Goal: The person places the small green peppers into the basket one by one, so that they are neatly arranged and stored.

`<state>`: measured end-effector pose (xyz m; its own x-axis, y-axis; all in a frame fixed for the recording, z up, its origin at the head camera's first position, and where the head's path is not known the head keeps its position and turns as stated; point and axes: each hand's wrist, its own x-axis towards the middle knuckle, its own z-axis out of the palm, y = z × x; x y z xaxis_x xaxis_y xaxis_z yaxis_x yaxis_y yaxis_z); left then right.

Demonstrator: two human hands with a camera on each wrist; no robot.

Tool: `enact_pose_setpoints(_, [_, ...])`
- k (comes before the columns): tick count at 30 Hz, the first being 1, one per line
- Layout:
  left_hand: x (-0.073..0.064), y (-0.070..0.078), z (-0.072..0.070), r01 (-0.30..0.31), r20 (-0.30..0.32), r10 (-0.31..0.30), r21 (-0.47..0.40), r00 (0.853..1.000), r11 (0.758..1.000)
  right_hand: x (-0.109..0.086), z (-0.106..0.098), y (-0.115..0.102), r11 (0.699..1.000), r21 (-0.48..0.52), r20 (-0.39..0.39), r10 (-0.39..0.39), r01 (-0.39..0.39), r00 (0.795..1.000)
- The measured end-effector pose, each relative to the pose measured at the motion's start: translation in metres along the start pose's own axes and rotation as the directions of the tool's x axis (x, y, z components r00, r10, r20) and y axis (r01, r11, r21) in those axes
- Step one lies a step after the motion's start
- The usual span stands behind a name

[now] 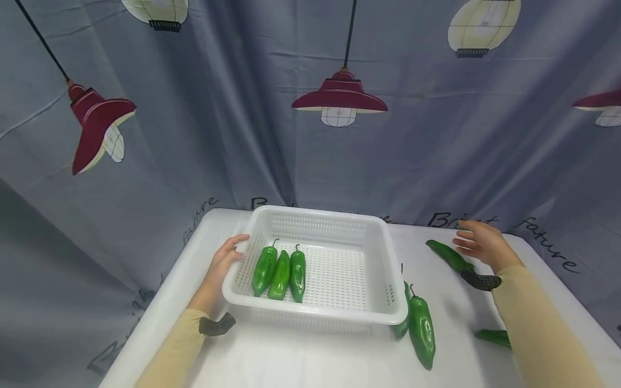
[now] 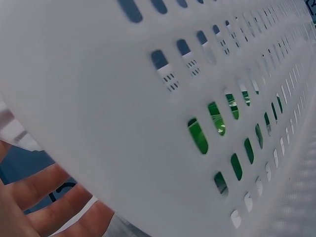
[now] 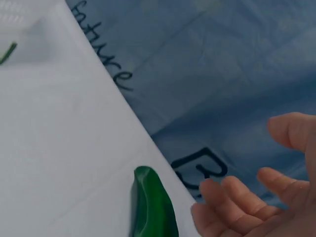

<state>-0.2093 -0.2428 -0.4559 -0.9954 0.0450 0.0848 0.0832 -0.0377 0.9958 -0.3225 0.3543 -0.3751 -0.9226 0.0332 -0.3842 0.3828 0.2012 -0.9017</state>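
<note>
A white plastic basket sits on the table, with three green chili peppers lying side by side in its left part. My left hand is at the basket's left end, its fingers spread loosely along the outer wall and rim. Through the slots in the left wrist view, green peppers show. My right hand is raised with parted fingers, holding nothing, just right of a green chili pepper on the table. In the right wrist view, that pepper's tip lies left of the fingers.
Right of the basket lie two more green peppers, one partly hidden by its corner. Another green pepper is partly covered by the right sleeve. A grey-blue curtain hangs behind the white table.
</note>
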Motion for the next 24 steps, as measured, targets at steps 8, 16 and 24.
enact_pose_setpoints(8, [0.000,0.001,0.002,0.012,0.004,-0.013,0.019,1.000,1.000,0.015,-0.002,0.016,0.991,-0.128,-0.062,-0.057,0.048,0.996])
enact_pose_setpoints(16, [0.000,0.002,0.001,-0.007,-0.005,0.007,0.025,1.000,1.000,0.026,-0.001,0.032,0.981,-0.189,-0.106,-0.068,0.048,0.992])
enact_pose_setpoints(24, [0.001,0.001,0.001,-0.025,-0.013,0.025,0.013,1.000,1.000,0.031,-0.001,0.043,0.968,-0.251,-0.077,-0.020,0.000,0.997])
